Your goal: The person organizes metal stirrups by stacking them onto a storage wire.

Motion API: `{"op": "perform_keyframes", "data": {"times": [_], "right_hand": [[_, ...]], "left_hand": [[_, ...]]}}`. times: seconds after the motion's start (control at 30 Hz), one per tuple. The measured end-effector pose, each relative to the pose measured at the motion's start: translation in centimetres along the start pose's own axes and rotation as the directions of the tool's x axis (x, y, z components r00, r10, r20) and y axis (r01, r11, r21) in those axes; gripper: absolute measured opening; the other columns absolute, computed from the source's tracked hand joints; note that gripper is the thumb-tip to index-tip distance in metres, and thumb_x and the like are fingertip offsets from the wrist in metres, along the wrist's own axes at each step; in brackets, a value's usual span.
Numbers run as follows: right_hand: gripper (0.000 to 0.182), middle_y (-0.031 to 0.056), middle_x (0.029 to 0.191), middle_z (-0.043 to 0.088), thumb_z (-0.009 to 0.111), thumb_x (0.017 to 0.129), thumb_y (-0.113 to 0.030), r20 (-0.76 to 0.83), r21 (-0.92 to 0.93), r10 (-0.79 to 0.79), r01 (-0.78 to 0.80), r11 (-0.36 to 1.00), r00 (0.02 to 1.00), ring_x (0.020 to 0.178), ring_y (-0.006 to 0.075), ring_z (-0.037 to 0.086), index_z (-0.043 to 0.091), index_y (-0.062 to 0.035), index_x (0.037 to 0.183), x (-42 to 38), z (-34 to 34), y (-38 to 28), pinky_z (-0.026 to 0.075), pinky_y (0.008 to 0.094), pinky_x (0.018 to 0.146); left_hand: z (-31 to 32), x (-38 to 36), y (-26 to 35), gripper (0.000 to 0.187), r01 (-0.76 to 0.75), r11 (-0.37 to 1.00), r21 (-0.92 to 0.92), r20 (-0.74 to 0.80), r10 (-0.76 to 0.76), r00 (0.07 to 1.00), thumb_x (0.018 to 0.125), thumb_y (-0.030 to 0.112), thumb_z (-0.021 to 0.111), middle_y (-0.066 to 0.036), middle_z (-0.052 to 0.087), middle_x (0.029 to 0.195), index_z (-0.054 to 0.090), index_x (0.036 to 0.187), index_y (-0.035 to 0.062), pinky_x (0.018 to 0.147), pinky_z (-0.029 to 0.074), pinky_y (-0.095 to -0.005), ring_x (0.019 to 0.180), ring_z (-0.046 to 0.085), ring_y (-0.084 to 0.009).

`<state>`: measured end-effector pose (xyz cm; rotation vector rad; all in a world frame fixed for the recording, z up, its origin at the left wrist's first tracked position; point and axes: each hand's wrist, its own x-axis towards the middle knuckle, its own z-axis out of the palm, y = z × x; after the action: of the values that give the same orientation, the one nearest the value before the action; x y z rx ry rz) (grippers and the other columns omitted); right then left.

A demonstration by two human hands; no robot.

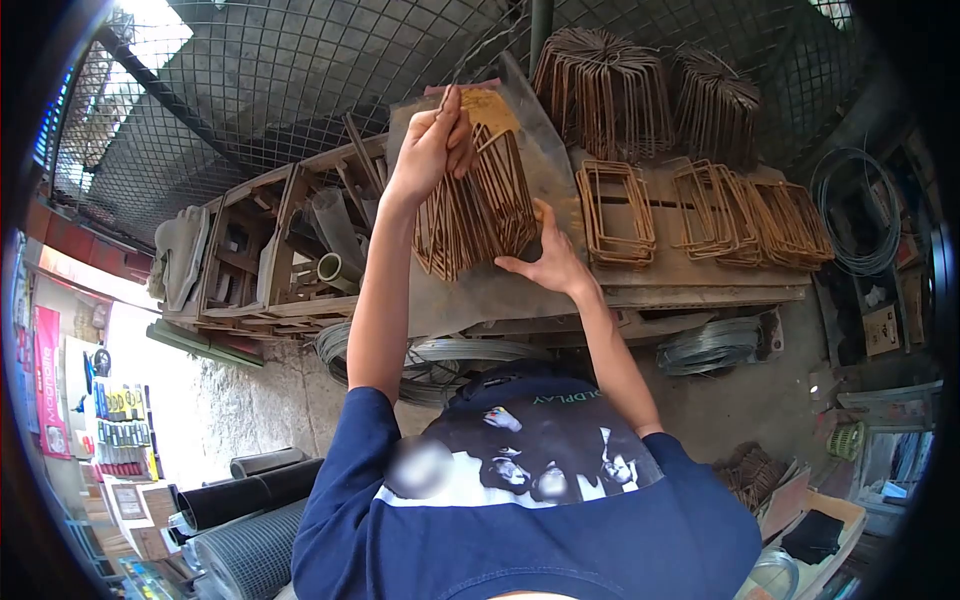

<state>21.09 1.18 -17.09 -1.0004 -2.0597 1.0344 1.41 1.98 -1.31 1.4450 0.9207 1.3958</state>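
Note:
A bundle of rusty rectangular wire frames [475,220] stands on a sheet-covered part of the bench. My left hand [436,140] is raised over the top left of the bundle, its fingers pinched together around something too small to make out. At the bundle's lower right side is my right hand [548,255], thumb and fingers spread apart, the fingertips at the outer wires. More flat rusty frames [615,215] lie on the board just to the right.
Two tall stacks of bent rods [605,90] stand behind, against wire mesh. Further right are more frames [790,225] and a hanging wire coil [858,210]. Wooden racks [240,250] stand left. Wire coils [710,345] lie below the bench; mesh rolls [250,550] are lower left.

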Motion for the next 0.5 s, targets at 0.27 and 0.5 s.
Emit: {"op": "perform_keyframes", "data": {"times": [0.27, 0.5], "right_hand": [[0.125, 0.0288, 0.145, 0.026, 0.084, 0.06, -0.05, 0.084, -0.235, 0.095, -0.072, 0.969, 0.992, 0.135, 0.0383, 0.029, 0.008, 0.0032, 0.144, 0.2, -0.5, -0.4, 0.027, 0.0442, 0.112], [0.121, 0.0263, 0.138, 0.037, 0.085, 0.057, -0.05, -0.169, 0.037, -0.208, 0.217, 0.975, 0.963, 0.13, 0.036, 0.038, 0.017, 0.0019, 0.142, 2.8, 0.1, -2.0, 0.033, 0.0429, 0.107]], "left_hand": [[1.1, -1.1, 0.6, 0.056, -0.049, 0.999, 0.02, -0.003, 0.049, 0.999, 0.102, 0.044, 0.03, 0.002, 0.032, 0.042, 0.033, 0.055, 0.0136, 0.05, 0.044, -0.0275, 0.037, 0.037, -0.0097], [1.9, -1.9, 0.8, 0.058, -0.018, 0.999, 0.042, 0.028, 0.017, 0.999, 0.103, 0.042, 0.031, 0.002, 0.032, 0.041, 0.032, 0.053, 0.0134, 0.045, 0.04, -0.0253, 0.035, 0.034, -0.0091]]}}
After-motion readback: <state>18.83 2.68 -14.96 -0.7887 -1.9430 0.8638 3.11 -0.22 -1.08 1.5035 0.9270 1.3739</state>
